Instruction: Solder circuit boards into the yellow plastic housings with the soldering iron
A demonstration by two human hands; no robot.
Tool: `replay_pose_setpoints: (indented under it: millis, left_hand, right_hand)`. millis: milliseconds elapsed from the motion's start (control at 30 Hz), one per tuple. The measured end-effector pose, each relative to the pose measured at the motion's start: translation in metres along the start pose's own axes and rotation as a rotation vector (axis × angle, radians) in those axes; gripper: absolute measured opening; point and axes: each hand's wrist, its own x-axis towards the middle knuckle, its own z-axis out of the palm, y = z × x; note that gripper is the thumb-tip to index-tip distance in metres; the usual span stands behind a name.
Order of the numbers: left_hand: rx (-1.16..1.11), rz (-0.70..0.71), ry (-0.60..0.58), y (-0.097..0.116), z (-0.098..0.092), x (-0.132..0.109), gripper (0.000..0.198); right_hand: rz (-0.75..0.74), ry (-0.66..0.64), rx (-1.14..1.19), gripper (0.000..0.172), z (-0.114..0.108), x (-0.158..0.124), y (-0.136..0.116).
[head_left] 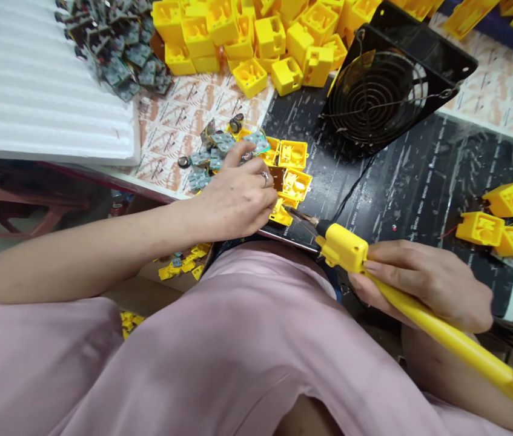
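Note:
My left hand (pixel 244 197) lies over a small cluster of yellow plastic housings at the table's front edge. Its thumb and nearest fingers are closed at an open yellow housing (pixel 281 213); what they pinch is hidden. The little finger reaches out over a green circuit board (pixel 257 143). A brown board (pixel 277 178) shows beside the ringed finger. In my right hand (pixel 429 281) is a yellow soldering iron (pixel 447 327), fingers wrapped round its handle. The iron's tip points left, close to that housing and my left fingertips; contact cannot be made out.
A black fan (pixel 374 91) with a wire guard stands beyond the dark mat (pixel 401 181). Yellow housings (pixel 249 75) and circuit boards (pixel 120 60) are heaped at the back, near a white foam sheet (pixel 47 79). More housings (pixel 481 229) sit at right.

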Motion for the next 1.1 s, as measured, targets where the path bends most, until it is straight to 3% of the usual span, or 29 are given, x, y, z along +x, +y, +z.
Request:
replay_pose_setpoints:
  millis: [367,467,567,667,767,867,933,1000,1100]
  left_hand:
    - [-0.212,-0.084,0.007,-0.001,-0.001,0.001,0.031]
    - [-0.181,-0.076,0.015,0.001,0.0,0.002,0.032]
    - [-0.117,-0.016,0.039,0.002,0.0,0.0,0.033]
    - [-0.116,0.042,0.109,-0.009,-0.004,-0.012,0.034]
    - [-0.149,0.016,0.178,-0.034,-0.011,-0.035,0.032]
    - [-0.169,-0.025,0.176,-0.052,-0.017,-0.05,0.027]
    - [-0.148,0.014,0.108,-0.053,-0.016,-0.046,0.052]
    - [-0.103,0.092,0.014,-0.046,-0.011,-0.029,0.076]
    - [-0.066,0.118,-0.145,-0.041,-0.002,0.007,0.089]
  right_hand:
    - [-0.025,0.236,0.049,0.023,0.009,-0.004,0.008]
    - [0.027,0.266,0.023,0.044,0.012,-0.012,0.009]
    - [0.104,0.463,-0.089,0.065,0.021,-0.023,0.015]
    - [0.174,0.672,-0.164,0.06,0.029,-0.038,0.03]
    - [0.223,0.697,-0.238,0.047,0.032,-0.053,0.049]
    - [0.177,0.774,-0.311,0.039,0.031,-0.063,0.062]
    - [0.167,0.819,-0.32,0.037,0.03,-0.064,0.062]
    - [0.219,0.782,-0.303,0.04,0.029,-0.062,0.058]
    - [0.176,0.669,-0.313,0.048,0.027,-0.058,0.052]
